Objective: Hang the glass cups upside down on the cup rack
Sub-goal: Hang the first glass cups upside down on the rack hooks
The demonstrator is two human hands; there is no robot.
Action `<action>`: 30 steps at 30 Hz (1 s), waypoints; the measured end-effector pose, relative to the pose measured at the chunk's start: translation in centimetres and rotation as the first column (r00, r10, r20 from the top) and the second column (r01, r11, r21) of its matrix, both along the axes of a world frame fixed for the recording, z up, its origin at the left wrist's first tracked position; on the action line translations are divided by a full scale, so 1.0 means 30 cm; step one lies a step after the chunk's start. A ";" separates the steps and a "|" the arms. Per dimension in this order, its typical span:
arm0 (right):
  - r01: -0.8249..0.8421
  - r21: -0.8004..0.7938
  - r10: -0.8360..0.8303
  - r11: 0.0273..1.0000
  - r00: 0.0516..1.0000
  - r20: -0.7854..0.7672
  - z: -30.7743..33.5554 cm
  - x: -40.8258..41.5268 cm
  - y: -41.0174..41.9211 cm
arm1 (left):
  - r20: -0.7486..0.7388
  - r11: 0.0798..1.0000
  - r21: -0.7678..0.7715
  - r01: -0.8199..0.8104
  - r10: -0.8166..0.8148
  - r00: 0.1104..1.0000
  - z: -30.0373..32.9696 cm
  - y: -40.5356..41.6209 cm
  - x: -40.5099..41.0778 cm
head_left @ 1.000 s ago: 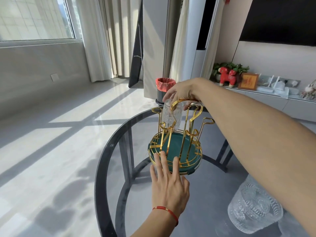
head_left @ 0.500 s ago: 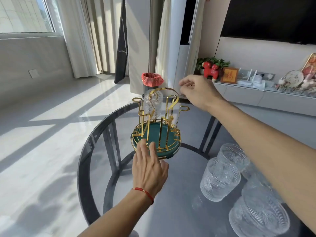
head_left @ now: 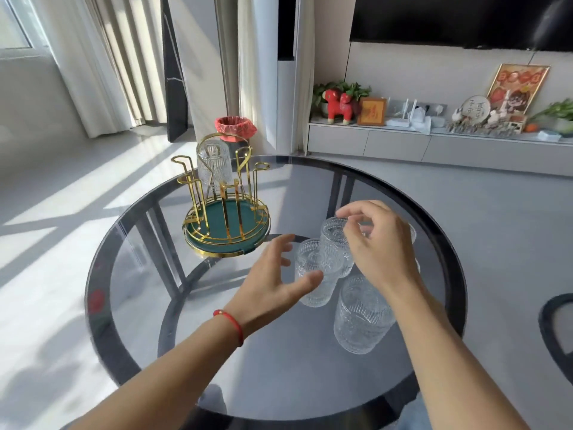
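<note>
A gold wire cup rack with a green base stands on the far left part of the round glass table. One ribbed glass cup hangs upside down on a back peg. Several more glass cups stand in a cluster at the centre right. My right hand pinches the rim of one cup, thumb along its side. My left hand hovers with fingers spread, its thumb in front of a lower cup. A larger cup stands nearest me. More cups are partly hidden behind my right hand.
A bin with a red liner stands on the floor beyond the table. A dark chair back sits at the right edge. A low cabinet with ornaments runs along the far wall.
My right hand left the cup hanging on the rack and came back right to the cluster of cups. My left hand let go of the rack base and moved right toward the cups.
</note>
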State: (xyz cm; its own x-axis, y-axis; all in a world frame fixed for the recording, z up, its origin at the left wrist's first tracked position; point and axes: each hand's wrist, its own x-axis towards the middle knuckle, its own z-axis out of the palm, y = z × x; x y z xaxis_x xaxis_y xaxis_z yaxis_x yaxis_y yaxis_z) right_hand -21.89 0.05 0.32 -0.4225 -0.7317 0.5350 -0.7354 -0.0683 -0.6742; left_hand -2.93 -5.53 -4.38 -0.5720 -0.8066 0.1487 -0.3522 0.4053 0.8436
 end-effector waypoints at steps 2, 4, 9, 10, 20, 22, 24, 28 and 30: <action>0.009 -0.005 -0.009 1.000 1.000 -0.005 -0.004 -0.008 0.016 | 0.010 1.000 -0.014 0.021 -0.021 1.000 -0.015 0.001 -0.043; 0.018 0.008 -0.018 1.000 1.000 -0.018 -0.009 -0.020 0.026 | 0.029 0.999 -0.033 0.034 -0.033 0.999 -0.026 -0.006 -0.070; 0.021 0.032 -0.022 0.999 1.000 0.015 -0.024 -0.035 0.026 | 0.024 0.992 -0.122 -0.030 0.033 0.999 -0.032 -0.009 -0.085; 0.013 0.037 -0.014 0.999 1.000 0.021 -0.025 -0.032 0.026 | 0.020 0.987 -0.150 -0.061 0.065 0.998 -0.025 -0.012 -0.080; -0.322 0.079 0.305 0.944 0.936 0.173 0.015 0.113 0.041 | -0.421 0.844 0.519 -0.136 0.391 0.818 0.110 -0.086 0.081; -0.398 0.223 0.361 0.890 0.913 0.189 0.014 0.154 0.031 | -0.506 0.783 0.621 0.028 0.373 0.778 0.123 -0.093 0.097; -0.430 0.298 0.386 0.852 0.901 0.197 0.016 0.184 0.014 | -0.575 0.730 0.664 0.161 0.361 0.734 0.118 -0.093 0.102; -0.328 0.229 0.306 0.916 0.943 0.130 0.018 0.194 -0.015 | -0.610 0.710 0.628 0.319 0.194 0.769 0.098 -0.113 0.107; -0.285 0.202 0.256 0.937 0.954 0.160 0.032 0.179 -0.022 | -0.505 0.789 0.586 0.185 0.177 0.845 0.092 -0.145 0.125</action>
State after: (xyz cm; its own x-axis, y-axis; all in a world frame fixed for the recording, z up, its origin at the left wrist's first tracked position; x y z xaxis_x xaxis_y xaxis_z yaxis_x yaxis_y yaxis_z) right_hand -16.53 -0.62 1.28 -0.2468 -0.9209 0.3017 -0.6157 -0.0914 -0.7826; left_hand 0.83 -9.89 -1.60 -0.5580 -0.8249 -0.0901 0.2007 -0.2395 0.9499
